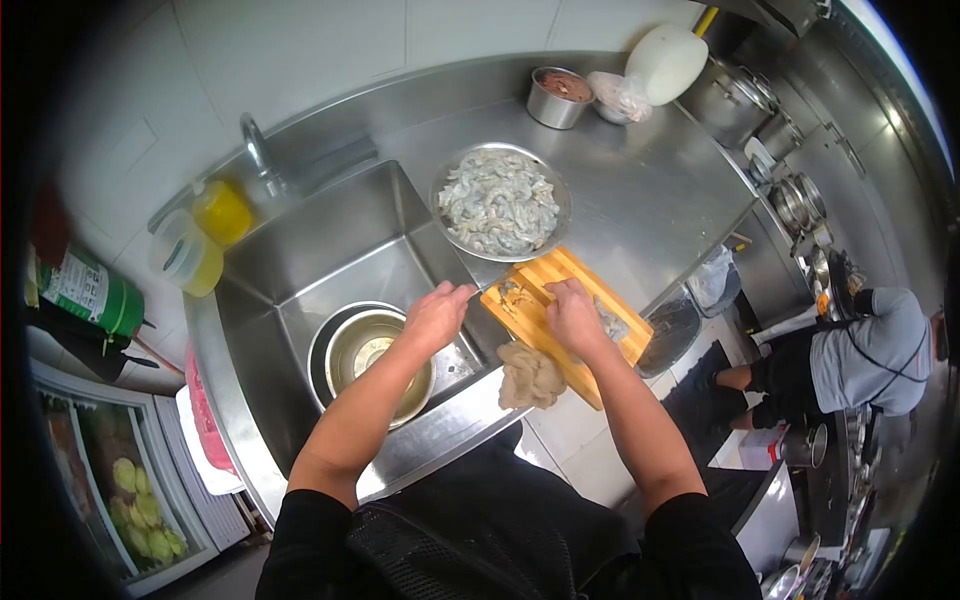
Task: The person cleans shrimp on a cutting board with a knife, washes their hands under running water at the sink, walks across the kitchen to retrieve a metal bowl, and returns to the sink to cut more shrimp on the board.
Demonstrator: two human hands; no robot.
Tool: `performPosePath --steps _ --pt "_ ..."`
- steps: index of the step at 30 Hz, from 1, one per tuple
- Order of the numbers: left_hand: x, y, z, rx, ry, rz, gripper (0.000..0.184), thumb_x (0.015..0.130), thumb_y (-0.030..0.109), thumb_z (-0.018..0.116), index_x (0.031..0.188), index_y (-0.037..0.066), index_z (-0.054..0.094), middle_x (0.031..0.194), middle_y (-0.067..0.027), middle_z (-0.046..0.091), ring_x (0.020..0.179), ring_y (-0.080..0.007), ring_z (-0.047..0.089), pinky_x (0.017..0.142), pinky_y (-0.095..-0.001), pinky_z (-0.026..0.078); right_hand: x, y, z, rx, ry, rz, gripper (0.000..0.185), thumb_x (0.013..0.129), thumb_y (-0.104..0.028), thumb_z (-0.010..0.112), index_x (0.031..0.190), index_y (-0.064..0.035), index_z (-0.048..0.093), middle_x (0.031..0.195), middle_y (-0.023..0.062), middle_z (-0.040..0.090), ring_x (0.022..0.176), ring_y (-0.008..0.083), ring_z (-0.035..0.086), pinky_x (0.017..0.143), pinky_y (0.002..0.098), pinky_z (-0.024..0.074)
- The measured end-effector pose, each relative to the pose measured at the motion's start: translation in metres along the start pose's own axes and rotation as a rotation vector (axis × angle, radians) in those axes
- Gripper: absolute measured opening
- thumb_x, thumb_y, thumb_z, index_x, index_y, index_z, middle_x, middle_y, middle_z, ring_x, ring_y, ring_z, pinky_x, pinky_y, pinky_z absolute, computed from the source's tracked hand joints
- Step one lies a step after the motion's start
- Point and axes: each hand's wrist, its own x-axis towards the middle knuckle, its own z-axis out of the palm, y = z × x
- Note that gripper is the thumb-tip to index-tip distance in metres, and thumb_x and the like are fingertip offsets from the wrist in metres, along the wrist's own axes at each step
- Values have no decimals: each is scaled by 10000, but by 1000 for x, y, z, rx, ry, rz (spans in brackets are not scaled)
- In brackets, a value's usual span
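My left hand [440, 316] is over the front right rim of the sink, fingers pinched together beside the left edge of a striped wooden cutting board [535, 325]. What they hold is too small to make out. My right hand [575, 318] is closed above the board, its fingertips pointing down and hiding whatever is in them. Small yellowish-brown scraps [512, 296] lie on the board between my hands. Greyish shrimp [610, 320] lie on its right side, partly behind my right hand. Just beyond the board, a round metal bowl [440, 205] is heaped with raw shrimp [500, 203].
Left of my hands is a steel sink [320, 265] with a metal pot [345, 335] in it. A crumpled brown cloth [530, 377] hangs at the counter's front edge. A metal container [555, 112] stands at the back. Another person [870, 350] works at the right.
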Motion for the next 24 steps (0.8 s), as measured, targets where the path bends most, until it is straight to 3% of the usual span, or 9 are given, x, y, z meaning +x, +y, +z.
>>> performPosePath --steps 5,8,11,14,17,24 --pt "-36 5 0 -55 -61 31 345 996 159 567 1336 152 624 1082 -188 649 1018 -403 660 884 -483 533 -22 -1 2 5 -21 22 338 887 -27 592 1213 43 648 1232 273 602 1168 433 589 1006 474 495" --pt "-39 0 5 -182 74 0 358 997 169 573 1348 116 619 1163 -209 673 1062 -407 660 912 -477 531 -13 -13 -1 6 -107 57 373 892 -35 581 1251 51 638 1276 277 585 1199 427 579 1039 477 474" --pt "-48 4 1 -278 23 -150 361 1003 194 577 1343 80 622 1174 -248 690 1071 -415 669 933 -467 531 7 -3 18 -142 -67 19 334 887 -32 579 1212 18 634 1325 252 557 1229 417 562 1015 497 496" --pt "-56 5 8 -364 -26 -288 365 1010 220 568 1337 70 630 1092 -270 712 1032 -421 688 930 -461 539 25 -4 19 -238 -193 138 336 882 -15 561 1205 12 649 1360 240 535 1253 413 549 1030 503 489" --pt "-59 -4 36 -442 25 -282 377 1015 236 564 1356 90 629 1012 -270 722 975 -424 704 900 -457 551 31 -2 18 -261 -237 86 413 864 -12 581 1270 18 653 1320 273 570 1224 438 567 1070 479 464" --pt "-46 26 41 -458 -9 -300 380 1001 272 592 1339 110 652 1004 -243 729 971 -405 707 881 -451 555 19 -9 16 12 -206 57 426 830 -91 744 1248 -33 688 1249 245 609 1205 405 584 1036 460 489"
